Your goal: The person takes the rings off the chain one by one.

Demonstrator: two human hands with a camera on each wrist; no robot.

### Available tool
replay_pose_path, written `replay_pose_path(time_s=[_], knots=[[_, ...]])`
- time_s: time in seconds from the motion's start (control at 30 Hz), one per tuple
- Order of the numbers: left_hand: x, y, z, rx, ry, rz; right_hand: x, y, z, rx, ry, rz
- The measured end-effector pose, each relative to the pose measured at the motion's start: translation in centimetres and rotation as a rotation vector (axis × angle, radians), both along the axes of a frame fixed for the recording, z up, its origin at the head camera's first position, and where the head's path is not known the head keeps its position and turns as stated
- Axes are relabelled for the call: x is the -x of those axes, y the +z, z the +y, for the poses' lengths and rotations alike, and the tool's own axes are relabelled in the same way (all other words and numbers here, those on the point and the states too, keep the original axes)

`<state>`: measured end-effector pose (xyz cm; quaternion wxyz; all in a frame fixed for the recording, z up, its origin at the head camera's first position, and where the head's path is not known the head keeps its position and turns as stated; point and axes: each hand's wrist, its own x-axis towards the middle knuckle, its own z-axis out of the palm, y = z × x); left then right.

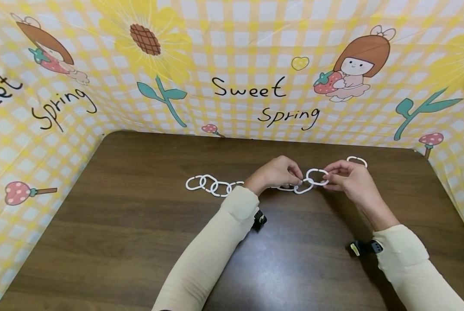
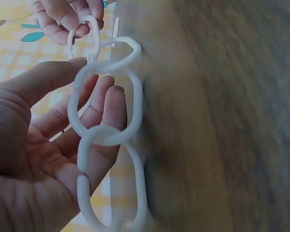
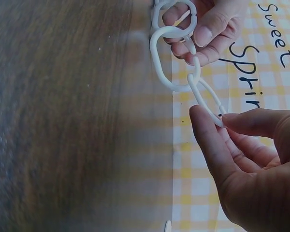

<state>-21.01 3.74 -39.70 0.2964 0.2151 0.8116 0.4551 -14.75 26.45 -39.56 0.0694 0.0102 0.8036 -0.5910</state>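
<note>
A chain of white plastic links (image 1: pixel 218 195) runs left to right over the brown table, passing behind my left wrist. With thumb and fingertips, my left hand (image 1: pixel 279 171) holds the chain near its right end. The link (image 3: pixel 153 54) between the two hands has a gap in its side, close to the left fingertips. My right hand (image 1: pixel 351 180) pinches the end link (image 1: pixel 316 169), which hangs through that neighbouring link and is raised at a slant. In the left wrist view, several joined links (image 2: pixel 137 104) pass in front of the left palm.
A single loose white link (image 1: pixel 356 157) lies beyond the right hand, near the table's back edge. Yellow checked cloth (image 1: pixel 232 56) with printed flowers and lettering rises behind and beside the wooden table (image 1: pixel 111 242). Each wrist wears a black strapped device (image 1: pixel 365 248).
</note>
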Motion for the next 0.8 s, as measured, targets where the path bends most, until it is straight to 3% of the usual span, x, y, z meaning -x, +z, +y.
replay_pose_path(time_s=[0.33,0.8], knots=[[-0.31,0.32,0.62,0.035,0.013,0.001,-0.12,0.11,0.19,-0.004,-0.006,0.012],[-0.44,0.62,0.98,0.073,0.021,0.060,-0.22,0.21,0.38,-0.018,0.000,0.020]])
